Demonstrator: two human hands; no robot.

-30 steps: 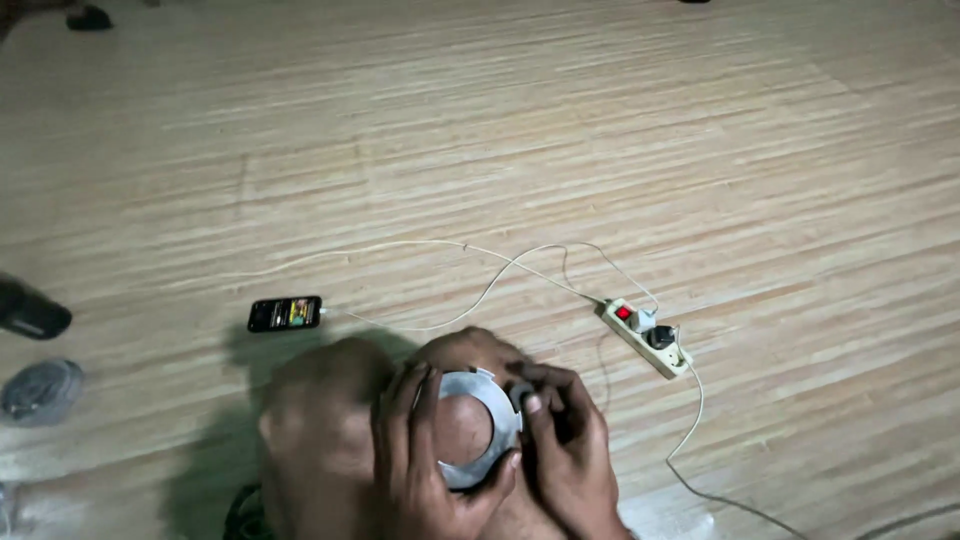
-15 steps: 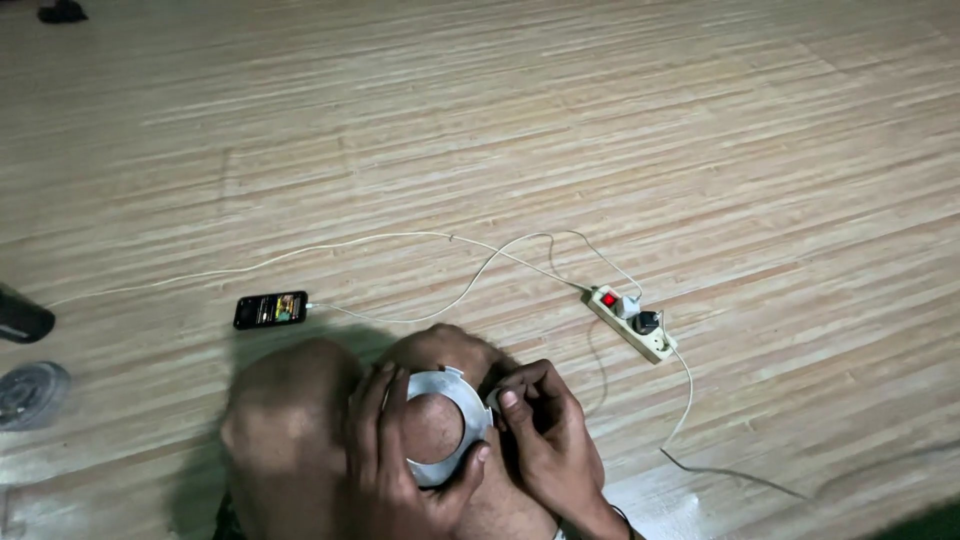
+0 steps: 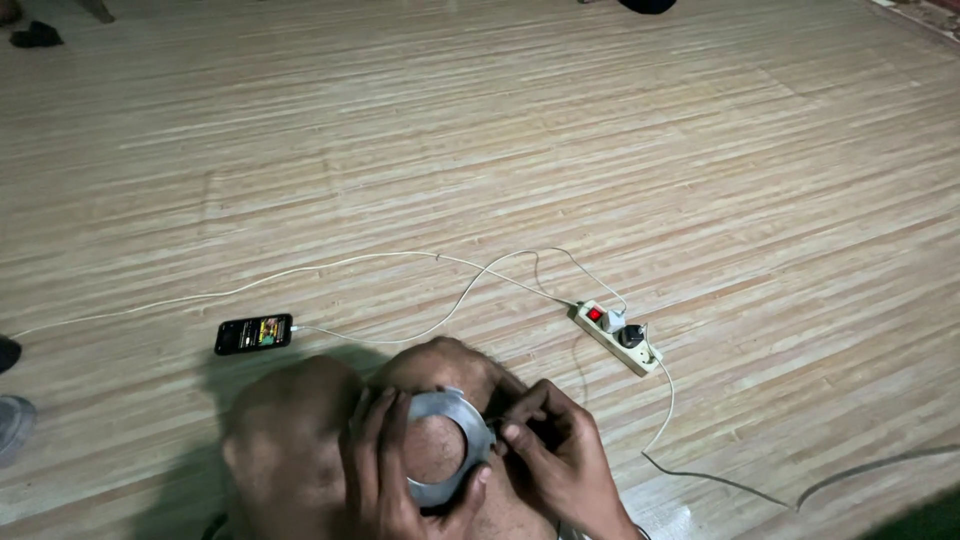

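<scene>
Wooden floor (image 3: 620,130), power strip (image 3: 618,337) with white cables, phone (image 3: 254,333) lying left; over the knees, left hand (image 3: 385,475) curled round a grey metal ring (image 3: 447,450), right hand (image 3: 555,455) pinching its rim.

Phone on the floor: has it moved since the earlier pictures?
No. The phone lies the same way beside the power strip, cable still attached; only the camera view shifted.
</scene>
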